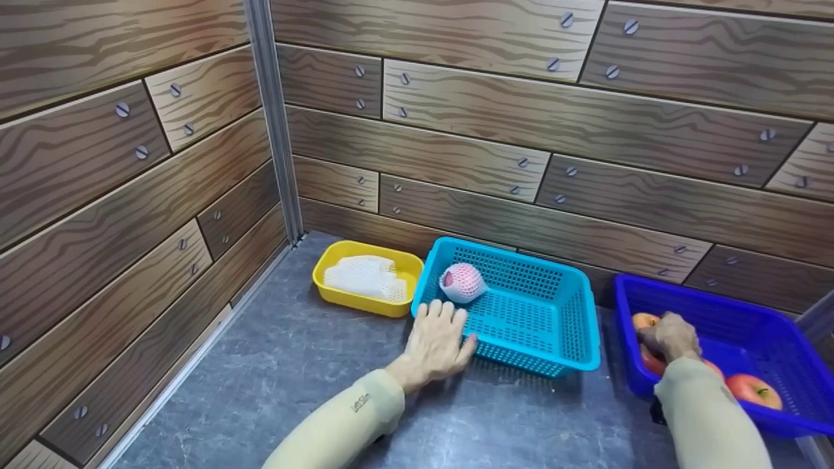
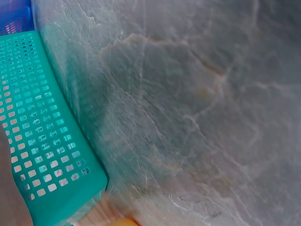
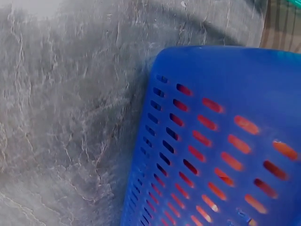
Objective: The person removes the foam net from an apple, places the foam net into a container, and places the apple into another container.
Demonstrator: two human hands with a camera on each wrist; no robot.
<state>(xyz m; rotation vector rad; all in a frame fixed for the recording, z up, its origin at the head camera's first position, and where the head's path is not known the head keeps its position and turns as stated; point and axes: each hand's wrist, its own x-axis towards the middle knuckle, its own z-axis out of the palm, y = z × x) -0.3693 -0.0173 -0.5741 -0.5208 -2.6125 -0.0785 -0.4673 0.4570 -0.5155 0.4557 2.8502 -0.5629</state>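
Observation:
My left hand (image 1: pixel 438 342) rests over the near left rim of the teal basket (image 1: pixel 573 329), its fingers extended toward the inside. In that basket, near its left end, lies a round reddish fruit in a white foam net (image 1: pixel 462 283). My right hand (image 1: pixel 674 337) reaches down among several apples at the left side of the dark blue basket (image 1: pixel 710 306). One yellowish-red apple (image 1: pixel 645 320) shows just beyond its fingers, and a redder apple (image 1: pixel 651 362) below them. The fingertips are hidden, so I cannot tell whether they grip an apple. Another apple (image 1: pixel 754 392) lies right of the forearm.
A yellow tray (image 1: pixel 361 301) holding white foam nets (image 1: pixel 365 277) stands left of the teal basket, close against it. Wood-patterned walls (image 1: pixel 456 137) rise behind and at the left. Grey marbled tabletop (image 1: pixel 260 391) lies in front of the containers.

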